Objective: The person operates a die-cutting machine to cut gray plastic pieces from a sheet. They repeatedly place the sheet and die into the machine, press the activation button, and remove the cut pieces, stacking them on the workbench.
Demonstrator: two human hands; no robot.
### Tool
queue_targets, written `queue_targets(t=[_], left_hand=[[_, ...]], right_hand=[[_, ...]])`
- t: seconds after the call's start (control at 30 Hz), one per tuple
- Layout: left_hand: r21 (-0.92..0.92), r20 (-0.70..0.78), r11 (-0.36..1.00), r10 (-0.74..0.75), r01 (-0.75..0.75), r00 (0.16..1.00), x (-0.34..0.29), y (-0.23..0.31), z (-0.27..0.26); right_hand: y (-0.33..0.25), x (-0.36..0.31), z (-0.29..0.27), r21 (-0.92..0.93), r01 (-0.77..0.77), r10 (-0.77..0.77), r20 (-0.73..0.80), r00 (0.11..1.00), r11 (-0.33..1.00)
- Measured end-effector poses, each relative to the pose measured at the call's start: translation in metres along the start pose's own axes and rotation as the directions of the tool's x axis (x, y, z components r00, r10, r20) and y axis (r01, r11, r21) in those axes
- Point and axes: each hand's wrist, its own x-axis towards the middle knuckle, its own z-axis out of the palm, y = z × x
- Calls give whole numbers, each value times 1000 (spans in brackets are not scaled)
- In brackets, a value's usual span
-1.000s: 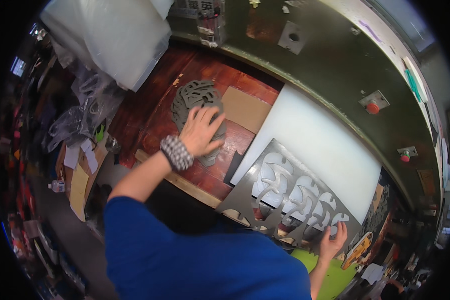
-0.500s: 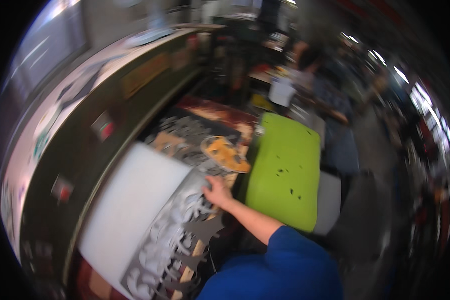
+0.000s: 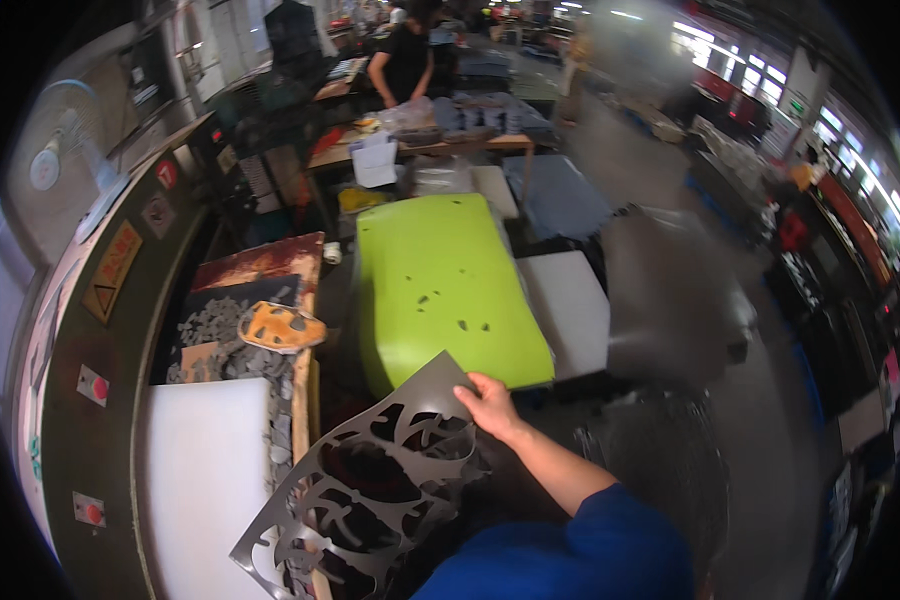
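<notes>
My right hand (image 3: 488, 405) pinches the upper right corner of a thin grey sheet (image 3: 432, 383) full of curved cut-outs. The sheet hangs tilted in front of me, its lower left corner over a white cutting board (image 3: 210, 470). My left hand is out of sight. Beyond the white board lies an orange cutting die (image 3: 280, 325) with openings in it, beside a heap of small grey cut pieces (image 3: 215, 320). Just past my right hand stands a lime-green board (image 3: 430, 260) with several dark scraps on top.
A dark green machine beam (image 3: 125, 350) with red buttons runs along the left, and a fan (image 3: 65, 150) stands behind it. Right of the green board are a whitish slab (image 3: 570, 310) and a dark sheet (image 3: 670, 300). A co-worker (image 3: 405, 65) stands at a far table (image 3: 460, 147).
The grey sheet has come up off the white board and swung right with my right hand, toward the green board. My view has turned, and more of the room shows.
</notes>
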Motion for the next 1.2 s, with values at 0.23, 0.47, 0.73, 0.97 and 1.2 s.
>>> queue_targets(t=[0.23, 0.47, 0.73, 0.97, 1.2], left_hand=[[-299, 256, 911, 363, -284, 896, -31, -23, 33], [-568, 120, 687, 614, -453, 780, -46, 103, 121], [-757, 604, 653, 714, -24, 353, -237, 174, 167], [-663, 503, 693, 133, -283, -854, -513, 99, 266], [-559, 799, 677, 284, -479, -531, -491, 59, 316]], right_hand=[[-88, -54, -122, -111, -54, 26, -238, 971, 992], [-302, -62, -255, -324, 306, -400, -279, 873, 895], [-463, -322, -572, -410, 539, -666, -587, 461, 735], [-153, -745, -714, -278, -691, -388, -922, -3, 667], [37, -894, -539, 813, -196, 748, -581, -321, 548]])
